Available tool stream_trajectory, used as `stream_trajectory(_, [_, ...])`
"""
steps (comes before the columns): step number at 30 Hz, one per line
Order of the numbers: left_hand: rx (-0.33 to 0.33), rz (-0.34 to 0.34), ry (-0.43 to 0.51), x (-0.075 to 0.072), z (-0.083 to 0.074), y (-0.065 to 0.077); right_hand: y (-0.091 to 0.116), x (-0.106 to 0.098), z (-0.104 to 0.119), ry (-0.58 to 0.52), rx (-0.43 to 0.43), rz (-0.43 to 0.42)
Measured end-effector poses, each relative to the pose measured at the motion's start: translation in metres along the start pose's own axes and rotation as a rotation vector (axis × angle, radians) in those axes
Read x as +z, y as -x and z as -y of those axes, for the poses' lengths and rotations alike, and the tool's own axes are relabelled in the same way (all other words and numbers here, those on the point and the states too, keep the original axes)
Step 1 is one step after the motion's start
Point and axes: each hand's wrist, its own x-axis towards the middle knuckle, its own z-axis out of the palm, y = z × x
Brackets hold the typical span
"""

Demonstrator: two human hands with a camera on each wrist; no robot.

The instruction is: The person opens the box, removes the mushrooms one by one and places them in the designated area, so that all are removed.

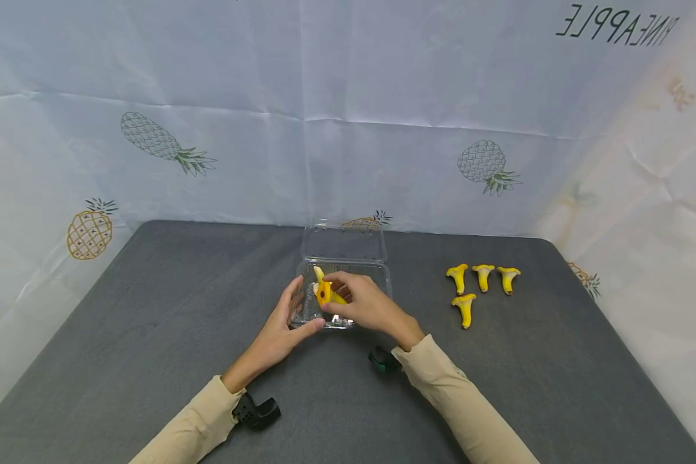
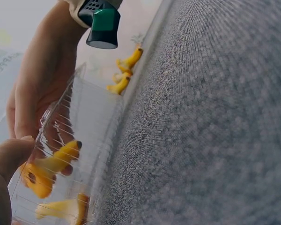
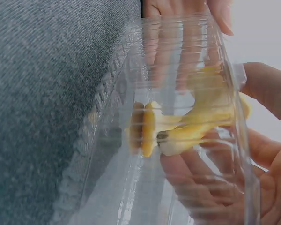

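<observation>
A clear plastic clamshell box (image 1: 344, 265) stands on the table with its lid (image 1: 343, 243) folded back, away from the person. My left hand (image 1: 275, 336) holds the box at its near left corner, thumb at the front rim and fingers along the left wall. Over the box, my right hand (image 1: 364, 299) pinches a yellow chanterelle mushroom (image 1: 324, 294) by thumb and fingers; a dark spot marks its cap. Through the wall in the left wrist view, another chanterelle (image 2: 61, 210) lies low in the box, below the held one.
Several more chanterelles (image 1: 464, 310) lie on the dark grey table (image 1: 151, 309) to the right of the box. A white cloth (image 1: 255, 71) printed with pineapples hangs behind the table. Black wrist devices (image 1: 258, 412) are worn at both cuffs.
</observation>
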Motion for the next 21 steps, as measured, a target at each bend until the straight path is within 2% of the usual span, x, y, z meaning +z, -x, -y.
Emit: stream_trajectory(21, [-0.021, -0.008, -0.007, 0.001, -0.001, -0.001, 0.028, -0.022, -0.007, -0.007, -0.012, -0.213])
